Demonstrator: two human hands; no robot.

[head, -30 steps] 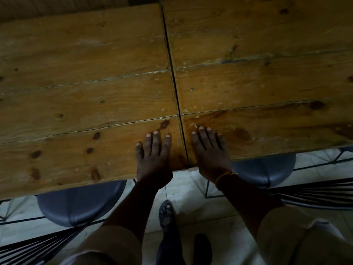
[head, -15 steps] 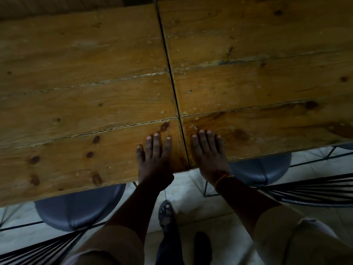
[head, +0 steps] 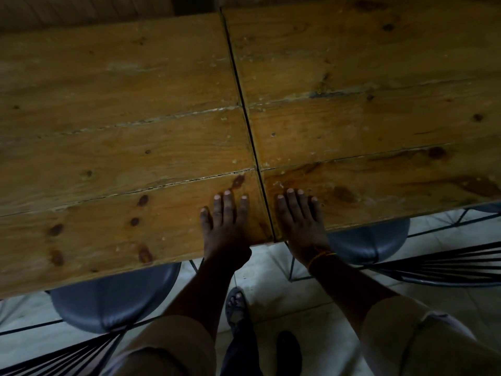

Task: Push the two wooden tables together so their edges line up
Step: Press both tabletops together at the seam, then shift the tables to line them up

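In the head view we see the left wooden table (head: 113,147) and the right wooden table (head: 379,104) filling the far part of the scene, both of knotted, honey-brown planks with pale flecks, meeting along a thin dark seam (head: 245,118) that runs from far to near. At the near edge the right table's corner sits slightly farther from us than the left one's. Compared with half a second ago, the seam looks equally narrow and our hands lie in nearly the same spots. Our left hand (head: 226,226) lies flat on the left table just beside the seam, fingers extended and gripping nothing; our right hand (head: 299,221) lies flat likewise on the right table, an orange thread (head: 321,257) at the wrist. Grey seats (head: 113,299) show under the near edges.
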